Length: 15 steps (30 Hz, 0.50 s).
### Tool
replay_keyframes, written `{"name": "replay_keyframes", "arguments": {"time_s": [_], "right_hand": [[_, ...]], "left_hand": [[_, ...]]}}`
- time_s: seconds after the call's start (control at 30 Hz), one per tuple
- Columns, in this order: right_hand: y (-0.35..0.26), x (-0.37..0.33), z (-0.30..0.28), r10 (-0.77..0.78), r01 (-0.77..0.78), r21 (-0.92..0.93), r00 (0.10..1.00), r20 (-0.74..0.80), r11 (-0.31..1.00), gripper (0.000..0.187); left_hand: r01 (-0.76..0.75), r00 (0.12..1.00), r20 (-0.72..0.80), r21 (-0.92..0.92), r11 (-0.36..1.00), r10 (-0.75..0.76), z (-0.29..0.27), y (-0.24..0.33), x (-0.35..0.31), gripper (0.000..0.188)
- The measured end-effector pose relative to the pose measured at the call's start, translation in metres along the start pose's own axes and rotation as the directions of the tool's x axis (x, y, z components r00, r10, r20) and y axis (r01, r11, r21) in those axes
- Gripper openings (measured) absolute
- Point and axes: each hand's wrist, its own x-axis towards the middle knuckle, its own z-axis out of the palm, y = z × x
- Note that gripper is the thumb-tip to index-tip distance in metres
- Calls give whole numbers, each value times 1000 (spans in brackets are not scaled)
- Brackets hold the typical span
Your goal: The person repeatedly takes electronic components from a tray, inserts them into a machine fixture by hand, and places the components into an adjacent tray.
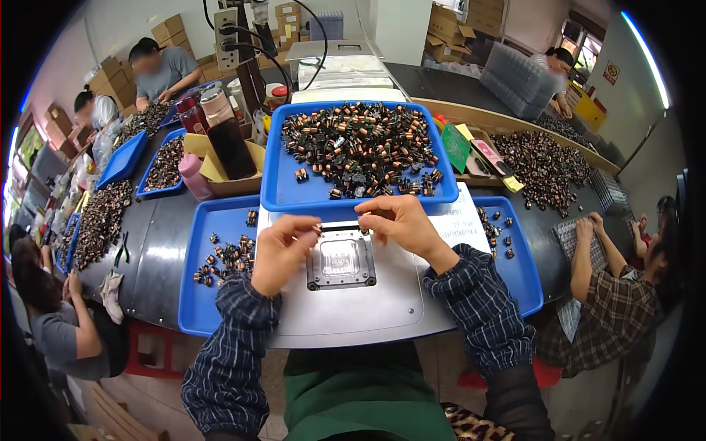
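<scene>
Two bare hands, both over the front work area. Left hand [283, 250]: 1, fingers drawn in toward the thumb, at the fixture's far left corner. Blurred copper-brown spot at the tips; can't tell if it's a gripped part. Right hand [401, 224]: 1, thumb and index close together above the far right corner; can't tell if anything is pinched there.

Fixture [340, 263]: 1, square, clear middle in a dark frame, set into 1 silver panel [382, 312]. Two dark round corner pieces visible on its near side.

Small copper-and-black parts [360, 143]: heaped in the big blue tray [294, 197], too many to count. That tray: 1, just beyond the hands, tilted toward the wearer.

Lower side trays: 2, blue. Left tray [195, 309] has a loose cluster of parts, uncounted; right tray [521, 287] has a thinner scatter, partly hidden by the panel.

Around: 1 pink bottle [193, 176], 1 green board [456, 149], 1 pair of pliers [122, 250] on the left bench. Other people: at least 5, 3 left and 2 right.
</scene>
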Motion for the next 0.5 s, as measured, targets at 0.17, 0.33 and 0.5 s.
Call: {"name": "replay_keyframes", "arguments": {"time_s": [0.17, 0.33, 0.5], "right_hand": [[1, -3, 4, 14, -16, -47, 999, -44, 999, 14], [5, -2, 5, 17, -15, 38, 999, -43, 999, 11], [9, -3, 9, -204, 203, -212, 979, 18, 956, 16]], "left_hand": [[-281, 957, 189, 416, 865, 220, 19, 4, -12, 14], [-477, 878, 331, 563, 675, 345, 26, 1, -7, 12], [-466, 884, 361, 640, 611, 296, 28, 6, -10, 13]]}}
